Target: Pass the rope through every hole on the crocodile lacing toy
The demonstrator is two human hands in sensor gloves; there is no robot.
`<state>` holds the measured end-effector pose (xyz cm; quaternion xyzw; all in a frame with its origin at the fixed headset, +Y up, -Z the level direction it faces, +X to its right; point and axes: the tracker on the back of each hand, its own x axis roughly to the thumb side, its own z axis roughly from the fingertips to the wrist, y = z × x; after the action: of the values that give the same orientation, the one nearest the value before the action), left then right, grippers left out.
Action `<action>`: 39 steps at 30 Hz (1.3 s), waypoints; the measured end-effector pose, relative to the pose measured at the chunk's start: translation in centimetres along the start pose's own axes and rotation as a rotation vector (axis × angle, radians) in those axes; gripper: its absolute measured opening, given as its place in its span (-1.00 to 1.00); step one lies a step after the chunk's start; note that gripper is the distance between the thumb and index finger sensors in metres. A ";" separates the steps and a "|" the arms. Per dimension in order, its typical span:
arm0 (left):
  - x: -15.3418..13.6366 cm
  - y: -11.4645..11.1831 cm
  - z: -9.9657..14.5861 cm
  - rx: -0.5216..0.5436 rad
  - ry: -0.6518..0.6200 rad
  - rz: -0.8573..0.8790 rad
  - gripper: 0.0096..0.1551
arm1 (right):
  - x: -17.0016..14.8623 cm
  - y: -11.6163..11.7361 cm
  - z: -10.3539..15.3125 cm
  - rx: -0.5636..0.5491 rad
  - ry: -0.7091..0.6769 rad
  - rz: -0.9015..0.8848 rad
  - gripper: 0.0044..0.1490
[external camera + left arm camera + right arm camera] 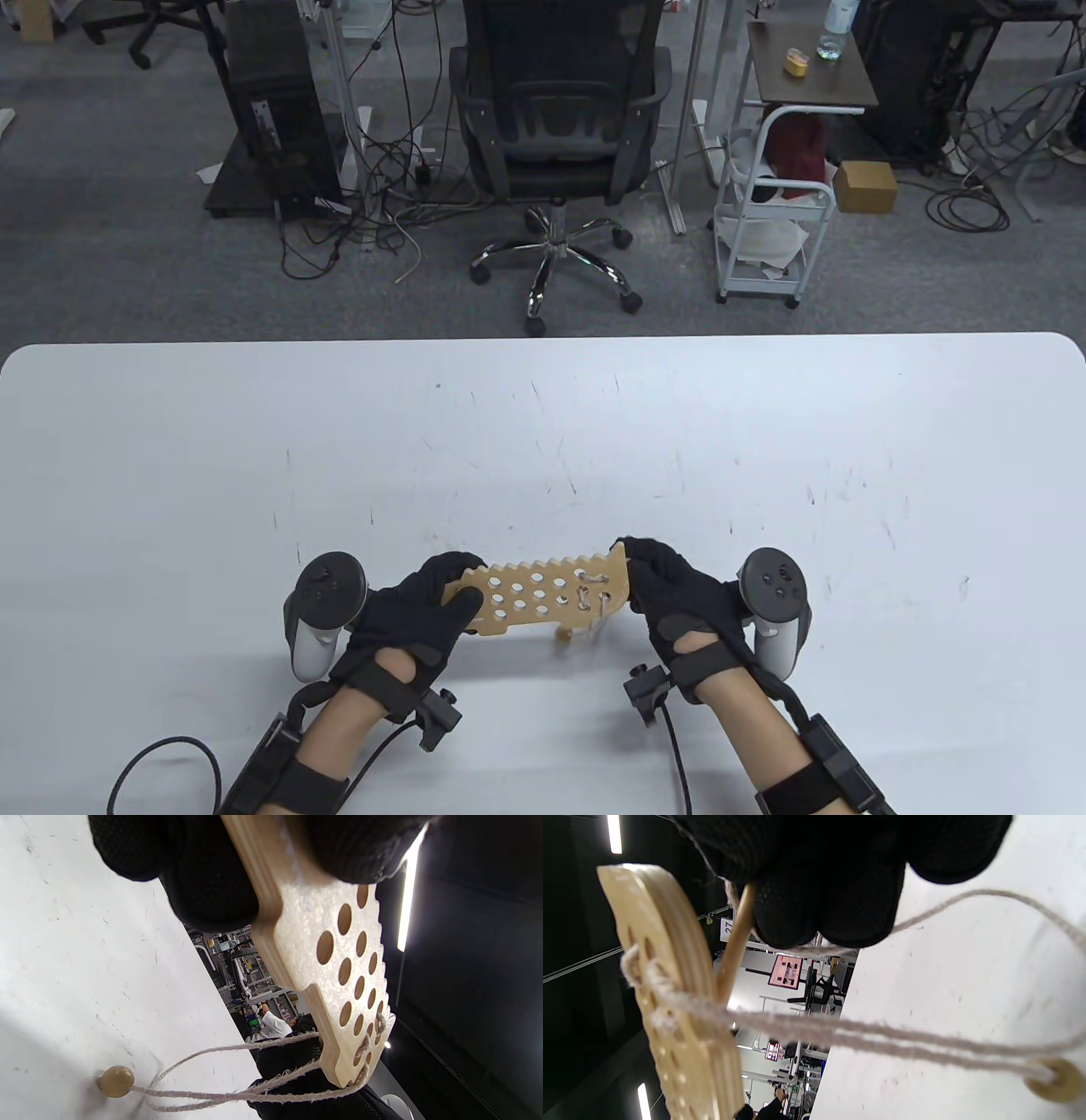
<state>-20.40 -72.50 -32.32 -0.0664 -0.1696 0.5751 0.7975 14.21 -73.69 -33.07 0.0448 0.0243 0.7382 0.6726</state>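
Note:
Both hands hold the wooden crocodile lacing board (530, 594) just above the white table (543, 441), near its front edge. My left hand (454, 586) grips the board's left end, thumb on top, fingers (203, 878) underneath. My right hand (632, 569) is at the right end, where its fingertips (831, 878) pinch a thin wooden needle (736, 942) that meets the board (670, 984). The pale rope (861, 1031) runs through a few holes at that end (585, 590). It hangs in loops (237, 1092) down to a round wooden bead (115, 1081) lying on the table. Most holes (339, 971) are bare.
Scuffed white tabletop stretches ahead and to both sides of the hands. Beyond its far edge stand an office chair (556, 144), a white cart (776, 212) and a computer tower (276, 110) on the floor.

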 end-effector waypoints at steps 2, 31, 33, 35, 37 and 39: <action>0.0 0.0 0.0 -0.005 -0.005 0.003 -0.40 | -0.2 0.2 0.0 0.033 0.024 -0.037 -0.51; 0.1 -0.3 -0.1 -0.034 -0.024 0.025 -0.40 | 0.0 1.7 -0.1 0.207 -0.038 -0.072 -0.52; 0.1 -0.3 -0.1 -0.032 -0.018 0.027 -0.39 | 0.2 1.9 -0.1 0.223 -0.044 -0.106 -0.51; 0.1 -0.3 -0.1 -0.032 -0.015 0.027 -0.39 | 0.2 2.1 0.0 0.233 -0.055 -0.131 -0.50; 0.1 -0.3 -0.1 -0.033 -0.015 0.032 -0.39 | 0.3 2.3 0.1 0.253 -0.060 -0.161 -0.49; 0.2 -0.3 -0.1 -0.030 -0.015 0.032 -0.40 | 0.3 2.5 0.1 0.274 -0.066 -0.174 -0.48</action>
<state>-20.05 -72.45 -32.25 -0.0764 -0.1832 0.5857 0.7859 11.72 -73.60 -32.71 0.1578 0.1064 0.6651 0.7221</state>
